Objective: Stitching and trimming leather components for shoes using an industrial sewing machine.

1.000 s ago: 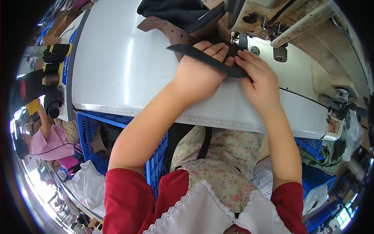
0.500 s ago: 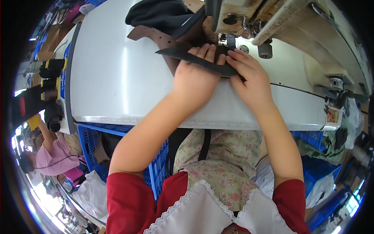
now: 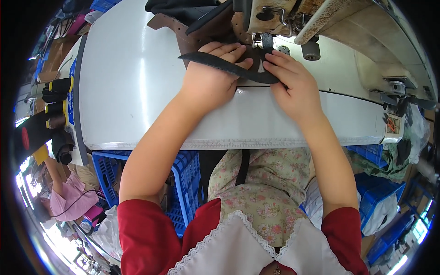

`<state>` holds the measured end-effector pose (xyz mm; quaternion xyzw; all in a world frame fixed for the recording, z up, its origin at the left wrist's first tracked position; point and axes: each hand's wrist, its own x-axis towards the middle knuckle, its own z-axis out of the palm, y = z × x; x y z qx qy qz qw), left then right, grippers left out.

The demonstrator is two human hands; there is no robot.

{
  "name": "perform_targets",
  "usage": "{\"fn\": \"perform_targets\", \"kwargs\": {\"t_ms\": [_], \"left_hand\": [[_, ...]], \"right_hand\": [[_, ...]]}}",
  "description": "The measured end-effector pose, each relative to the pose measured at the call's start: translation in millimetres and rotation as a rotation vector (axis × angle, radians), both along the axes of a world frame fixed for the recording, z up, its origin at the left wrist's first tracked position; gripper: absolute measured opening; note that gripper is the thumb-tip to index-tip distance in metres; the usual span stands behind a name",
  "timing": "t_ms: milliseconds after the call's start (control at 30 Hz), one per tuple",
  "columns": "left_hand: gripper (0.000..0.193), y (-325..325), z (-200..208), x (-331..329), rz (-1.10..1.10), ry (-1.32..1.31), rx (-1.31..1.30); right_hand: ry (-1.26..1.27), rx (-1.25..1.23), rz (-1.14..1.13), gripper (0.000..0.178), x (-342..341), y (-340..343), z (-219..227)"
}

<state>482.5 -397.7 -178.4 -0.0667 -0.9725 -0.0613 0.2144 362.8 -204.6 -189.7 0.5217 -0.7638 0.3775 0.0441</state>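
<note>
Left hand pressed brown material, right hand black strip, grips unreadable, apparently mid-feed, needing steady guiding toward twelve o'clock

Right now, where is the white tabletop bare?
Widest: from dark left edge to left forearm. Smaller: between left and right forearm, behind the ruled front edge. Crowded: by the sewing machine, with left hand, right hand, brown piece, black strip.

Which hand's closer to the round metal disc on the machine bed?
The right hand: just on the near side of the disc. The left hand is farther off, to its left.
</note>
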Motion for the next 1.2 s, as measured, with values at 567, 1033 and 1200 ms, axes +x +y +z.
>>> {"fn": "perform_targets", "kwargs": {"t_ms": [567,1033,1200], "left_hand": [[0.034,0.5,-1.8,-2.3,0.010,0.036,0.047],[0.035,-9.9,-3.9,-7.6,-0.044,0.046,0.061],[0.035,-9.4,-3.9,-8.5,-0.051,0.054,0.059]], "right_hand": [[0.130,0.058,0.038,0.035,3.0,-0.2,3.7],[0.137,0.032,-0.003,0.031,3.8,-1.5,1.6],[0.143,0.048,-0.010,0.032,4.1,-0.9,1.0]]}}
